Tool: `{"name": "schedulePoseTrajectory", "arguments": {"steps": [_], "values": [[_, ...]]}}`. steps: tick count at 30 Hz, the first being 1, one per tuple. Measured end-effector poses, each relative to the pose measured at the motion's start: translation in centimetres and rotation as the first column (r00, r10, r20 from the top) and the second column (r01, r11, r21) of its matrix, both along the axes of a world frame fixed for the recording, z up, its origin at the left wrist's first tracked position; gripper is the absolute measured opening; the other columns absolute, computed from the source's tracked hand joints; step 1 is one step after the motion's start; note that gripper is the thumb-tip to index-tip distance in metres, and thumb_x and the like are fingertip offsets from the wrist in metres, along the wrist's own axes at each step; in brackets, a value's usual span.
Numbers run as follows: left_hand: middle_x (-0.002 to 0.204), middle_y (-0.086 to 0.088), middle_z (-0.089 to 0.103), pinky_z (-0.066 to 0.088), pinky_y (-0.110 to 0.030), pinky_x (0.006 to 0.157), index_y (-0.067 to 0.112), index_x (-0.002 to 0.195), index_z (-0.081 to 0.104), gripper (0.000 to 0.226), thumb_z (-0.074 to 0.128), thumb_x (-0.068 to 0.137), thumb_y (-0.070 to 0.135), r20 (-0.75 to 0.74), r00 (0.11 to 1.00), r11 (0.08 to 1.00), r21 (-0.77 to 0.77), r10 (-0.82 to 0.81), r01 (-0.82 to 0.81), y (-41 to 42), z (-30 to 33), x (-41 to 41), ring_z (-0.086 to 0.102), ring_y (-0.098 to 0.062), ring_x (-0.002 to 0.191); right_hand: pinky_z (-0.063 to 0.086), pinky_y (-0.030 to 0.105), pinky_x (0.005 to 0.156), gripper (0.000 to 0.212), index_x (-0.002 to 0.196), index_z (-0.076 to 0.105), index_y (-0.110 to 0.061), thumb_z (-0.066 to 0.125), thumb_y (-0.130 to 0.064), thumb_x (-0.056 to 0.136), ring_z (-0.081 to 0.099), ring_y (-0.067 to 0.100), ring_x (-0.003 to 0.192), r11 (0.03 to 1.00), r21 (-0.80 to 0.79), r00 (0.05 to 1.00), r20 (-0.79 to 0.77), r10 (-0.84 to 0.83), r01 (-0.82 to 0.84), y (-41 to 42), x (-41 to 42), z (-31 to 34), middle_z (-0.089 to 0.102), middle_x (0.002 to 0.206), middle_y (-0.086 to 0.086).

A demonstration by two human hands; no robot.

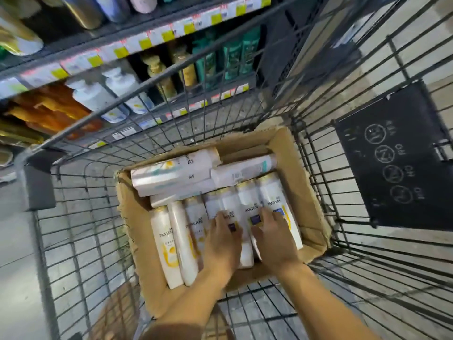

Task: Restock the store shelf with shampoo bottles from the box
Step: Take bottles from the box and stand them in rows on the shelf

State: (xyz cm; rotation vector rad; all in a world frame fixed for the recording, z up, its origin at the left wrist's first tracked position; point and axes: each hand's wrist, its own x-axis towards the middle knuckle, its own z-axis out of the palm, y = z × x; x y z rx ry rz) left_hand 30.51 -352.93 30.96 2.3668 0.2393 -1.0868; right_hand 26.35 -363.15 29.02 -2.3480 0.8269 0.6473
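In a wire cart, both hands grasp white shampoo bottles filling the box.

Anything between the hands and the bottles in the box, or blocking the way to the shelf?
Nothing visible: left hand and right hand already rest on bottles. The cart's wire wall stands between box and shelf.

— What kind of place is this?

— A shop, in the hair-care aisle. The shelves carry rows of bottles, with white, yellow and red price tags along each edge.

— Anything else?

— A wire shopping cart stands on the grey floor (a dark panel with circled symbols hangs on its side).
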Motion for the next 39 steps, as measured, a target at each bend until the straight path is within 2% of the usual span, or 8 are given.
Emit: {"name": "schedulePoseTrajectory", "arguments": {"steps": [9, 15, 19, 24, 29, 32, 35, 39], "values": [[0.127, -0.005, 0.046, 0.046, -0.037, 0.089, 0.022, 0.127, 0.045, 0.039, 0.057, 0.090, 0.030, -0.077, 0.966, 0.965, -0.066, 0.247, -0.252, 0.0, -2.6, -0.6, 0.051, -0.026, 0.112, 0.039, 0.032, 0.096, 0.044, 0.126, 0.044, -0.005, 0.059, -0.029, 0.093, 0.047, 0.031, 0.119, 0.995, -0.008, 0.974, -0.209, 0.093, -0.097, -1.0, 2.5, -0.2, 0.041, 0.131, 0.016], [0.119, -0.006, 0.048, 0.041, -0.039, 0.090, 0.023, 0.110, 0.038, 0.020, 0.049, 0.095, 0.029, -0.037, 0.962, 0.955, -0.118, 0.270, -0.272, -1.2, -1.5, -2.0, 0.048, -0.028, 0.112, 0.043, 0.031, 0.080, 0.051, 0.131, 0.037, 0.000, 0.063, -0.016, 0.089, 0.055, 0.032, 0.115, 0.998, 0.036, 0.963, -0.268, -0.043, 0.054, -1.1, 2.3, -0.4, 0.051, 0.129, 0.016], [0.125, -0.008, 0.049, 0.044, -0.041, 0.095, 0.018, 0.119, 0.032, 0.049, 0.064, 0.083, 0.028, -0.124, 0.969, 0.969, -0.095, 0.215, -0.227, -0.6, -2.3, -1.5, 0.050, -0.029, 0.118, 0.044, 0.033, 0.082, 0.056, 0.130, 0.039, -0.002, 0.064, -0.029, 0.088, 0.056, 0.032, 0.112, 0.996, 0.023, 0.974, -0.213, -0.081, 0.088, -1.2, 0.9, 0.0, 0.055, 0.124, 0.013], [0.117, -0.027, 0.061, 0.048, -0.047, 0.092, -0.009, 0.119, 0.049, 0.109, 0.043, 0.061, 0.084, -0.286, 0.953, 0.988, -0.087, 0.096, -0.125, -0.2, -4.1, -3.3, 0.057, -0.038, 0.113, 0.047, 0.033, 0.084, 0.052, 0.125, 0.045, 0.000, 0.066, -0.014, 0.080, 0.057, 0.030, 0.110, 0.999, -0.007, 0.981, -0.188, -0.036, 0.035, -0.6, -1.1, 0.3, 0.056, 0.118, 0.012], [0.113, -0.003, 0.061, 0.043, -0.028, 0.068, 0.014, 0.114, 0.045, 0.050, 0.068, 0.081, 0.044, -0.206, 0.956, 0.968, -0.091, 0.210, -0.233, 0.2, -0.5, -4.5, 0.060, -0.023, 0.103, 0.038, 0.021, 0.055, 0.030, 0.098, 0.049, -0.023, 0.067, -0.012, 0.078, 0.053, 0.016, 0.072, 0.983, 0.070, 0.975, -0.158, -0.158, 0.171, -0.8, -2.5, 2.7, 0.056, 0.081, -0.011], [0.101, 0.006, 0.064, 0.043, -0.015, 0.060, 0.017, 0.112, 0.051, 0.043, 0.073, 0.077, 0.027, -0.156, 0.961, 0.950, -0.179, 0.230, -0.256, 1.2, 1.4, -5.6, 0.060, -0.010, 0.091, 0.041, 0.023, 0.060, 0.032, 0.099, 0.043, -0.024, 0.068, -0.016, 0.081, 0.057, 0.015, 0.076, 0.974, 0.110, 0.978, -0.081, -0.191, 0.199, -0.4, -3.6, 5.0, 0.058, 0.086, -0.009], [0.096, 0.014, 0.066, 0.051, -0.024, 0.070, 0.026, 0.104, 0.054, 0.039, 0.076, 0.072, 0.032, -0.139, 0.971, 0.940, -0.256, 0.194, -0.225, 2.8, 3.8, -6.3, 0.062, -0.009, 0.090, 0.040, 0.010, 0.052, 0.029, 0.092, 0.043, -0.021, 0.067, -0.008, 0.082, 0.051, 0.002, 0.065, 0.971, 0.140, 0.980, 0.004, -0.198, 0.196, 0.2, -4.3, 7.7, 0.055, 0.082, -0.005], [0.093, 0.016, 0.054, 0.048, -0.021, 0.071, 0.035, 0.091, 0.041, 0.033, 0.071, 0.080, 0.039, -0.135, 0.983, 0.938, -0.309, 0.121, -0.158, 6.1, 7.6, -5.5, 0.053, -0.006, 0.088, 0.041, 0.015, 0.054, 0.032, 0.084, 0.039, -0.030, 0.068, -0.015, 0.085, 0.055, 0.002, 0.071, 0.971, 0.100, 0.973, 0.064, -0.223, 0.216, 1.9, -4.9, 11.5, 0.059, 0.088, -0.001]]}}
